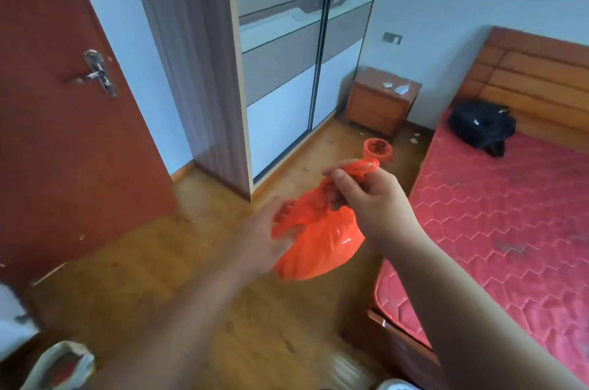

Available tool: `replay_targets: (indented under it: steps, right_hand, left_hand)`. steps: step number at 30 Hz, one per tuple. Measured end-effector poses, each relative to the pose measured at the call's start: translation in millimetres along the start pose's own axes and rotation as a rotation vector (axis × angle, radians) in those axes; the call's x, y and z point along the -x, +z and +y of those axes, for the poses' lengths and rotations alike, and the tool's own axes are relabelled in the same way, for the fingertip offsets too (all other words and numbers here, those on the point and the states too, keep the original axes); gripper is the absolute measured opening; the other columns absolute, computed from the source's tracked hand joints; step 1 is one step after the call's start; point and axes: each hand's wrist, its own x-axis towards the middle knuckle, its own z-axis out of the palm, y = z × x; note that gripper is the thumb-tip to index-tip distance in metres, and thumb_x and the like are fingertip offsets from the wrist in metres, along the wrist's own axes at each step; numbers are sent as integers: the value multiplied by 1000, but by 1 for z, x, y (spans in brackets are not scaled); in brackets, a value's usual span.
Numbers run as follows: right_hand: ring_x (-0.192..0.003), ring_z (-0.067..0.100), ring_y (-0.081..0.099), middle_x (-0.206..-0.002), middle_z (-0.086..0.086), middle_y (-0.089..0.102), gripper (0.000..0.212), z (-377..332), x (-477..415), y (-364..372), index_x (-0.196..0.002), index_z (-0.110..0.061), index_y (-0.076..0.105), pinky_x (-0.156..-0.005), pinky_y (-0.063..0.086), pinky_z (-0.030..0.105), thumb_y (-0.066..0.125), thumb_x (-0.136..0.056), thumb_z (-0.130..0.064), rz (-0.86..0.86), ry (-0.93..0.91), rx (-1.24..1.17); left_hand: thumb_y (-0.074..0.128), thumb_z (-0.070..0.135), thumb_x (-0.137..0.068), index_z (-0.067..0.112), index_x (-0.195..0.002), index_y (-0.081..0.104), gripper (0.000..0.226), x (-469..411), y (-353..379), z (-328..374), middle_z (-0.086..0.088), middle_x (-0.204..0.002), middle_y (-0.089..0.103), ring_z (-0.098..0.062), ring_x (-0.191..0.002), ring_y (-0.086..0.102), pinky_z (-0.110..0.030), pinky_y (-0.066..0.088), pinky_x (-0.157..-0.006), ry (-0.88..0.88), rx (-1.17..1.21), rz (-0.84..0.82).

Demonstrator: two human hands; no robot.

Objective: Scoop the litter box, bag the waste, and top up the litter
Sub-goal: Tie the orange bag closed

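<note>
An orange plastic bag [315,243], bulging with its load, hangs in the air in front of me above the wooden floor. My right hand [366,195] is closed around the twisted neck of the bag and holds it up. My left hand [264,230] touches the bag's left side, its fingers spread against the plastic. The litter box itself is out of sight. A pale open sack [60,364] shows at the bottom left edge.
A red door [63,134] stands at the left, a sliding wardrobe [287,70] ahead. A small orange bin [377,150] sits on the floor by a wooden nightstand [379,106]. A bed with a red mattress [510,214] and a black bag [481,128] fills the right.
</note>
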Motion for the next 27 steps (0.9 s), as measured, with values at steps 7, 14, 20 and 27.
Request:
replay_targets:
  steps: [7,14,20,27]
  right_hand:
    - [-64,16,68,-68,-1,71,19,-9,-107,16,-92,-19,72,-70,59,30,56,-101,-13,-36,-66,-32]
    - [-65,21,68,-70,4,71,20,-1,-248,22,-91,-24,73,-80,58,49,58,-100,-16,-14,-128,-64]
    - [-58,11,64,-63,-8,68,18,-4,-362,29,-89,-28,71,-69,54,30,61,-95,-14,11,-168,55]
    - [-58,13,65,-66,-2,70,17,33,-472,19,-88,-26,73,-68,56,34,65,-92,-12,108,-88,149]
  left_hand:
    - [64,57,-78,37,-104,68,33,-107,-41,0,12,-101,73,-8,-97,68,-45,53,-92,-16,50,75]
    - [58,45,-84,34,-103,67,24,-245,-79,7,13,-102,72,-7,-98,68,-42,53,-93,-20,-23,26]
    - [60,33,-87,32,-96,69,13,-361,-114,1,11,-96,73,-9,-94,68,-42,54,-91,-2,-35,89]
    - [59,33,-81,38,-87,69,12,-493,-118,-28,13,-84,72,-8,-83,69,-41,55,-84,20,-50,64]
